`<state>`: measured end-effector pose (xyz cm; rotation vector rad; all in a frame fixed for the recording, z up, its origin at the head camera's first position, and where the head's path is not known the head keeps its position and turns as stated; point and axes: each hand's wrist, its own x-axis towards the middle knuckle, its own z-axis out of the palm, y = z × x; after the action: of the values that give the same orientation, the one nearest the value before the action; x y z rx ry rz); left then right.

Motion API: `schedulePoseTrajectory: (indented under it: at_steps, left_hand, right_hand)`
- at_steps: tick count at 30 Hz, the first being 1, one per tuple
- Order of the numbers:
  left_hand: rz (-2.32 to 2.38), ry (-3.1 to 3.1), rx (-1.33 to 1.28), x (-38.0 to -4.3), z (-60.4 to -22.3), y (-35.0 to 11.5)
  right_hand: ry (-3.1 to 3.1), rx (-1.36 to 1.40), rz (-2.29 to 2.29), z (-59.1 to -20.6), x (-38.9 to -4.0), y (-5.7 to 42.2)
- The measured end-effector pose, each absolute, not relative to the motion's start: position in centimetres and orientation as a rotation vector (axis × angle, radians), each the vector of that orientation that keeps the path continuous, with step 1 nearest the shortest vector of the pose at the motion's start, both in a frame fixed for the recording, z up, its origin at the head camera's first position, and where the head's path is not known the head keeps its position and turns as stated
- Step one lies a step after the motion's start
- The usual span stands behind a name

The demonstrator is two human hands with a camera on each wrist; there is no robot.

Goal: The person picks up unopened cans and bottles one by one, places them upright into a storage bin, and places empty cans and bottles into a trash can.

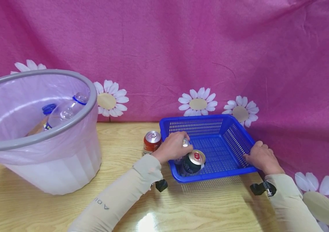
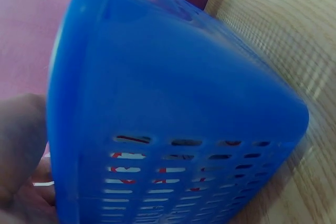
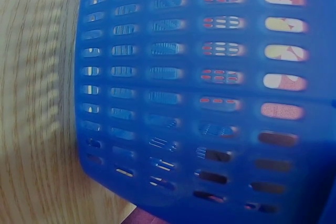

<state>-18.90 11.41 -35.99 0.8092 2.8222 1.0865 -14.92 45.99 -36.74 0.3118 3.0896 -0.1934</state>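
A blue plastic basket [image 1: 215, 175] with slotted walls stands on the wooden table. My left hand [image 1: 172, 147] reaches over its left rim, with thumb and fingers around a silver-topped drink can [image 1: 185, 142] inside; the hand hides most of that can. Beside it in the basket is a dark green can [image 1: 192, 165] with a red pull tab. My right hand [image 1: 263, 158] grips the right rim. An orange-red can [image 1: 150, 144] stands outside, against the basket's left side. In the left wrist view, part of the left hand [image 2: 21, 156] shows by the rim.
A large white bin [image 1: 57, 174] with a grey rim and a translucent liner stands at the left, holding clear plastic bottles [image 1: 64, 112]. Behind the table hangs a magenta cloth [image 1: 153, 58] printed with white daisies. The wooden table [image 1: 124, 180] extends in front of the basket.
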Motion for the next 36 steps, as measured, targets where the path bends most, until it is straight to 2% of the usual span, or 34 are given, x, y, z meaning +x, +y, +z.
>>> schedulePoseTrajectory:
  at_steps: [36]
  left_hand:
    - [1.066,2.881,0.788,-18.65,-36.23,11.52]
  right_hand:
    - [3.103,0.302,-0.185,-36.96,-14.96,46.09]
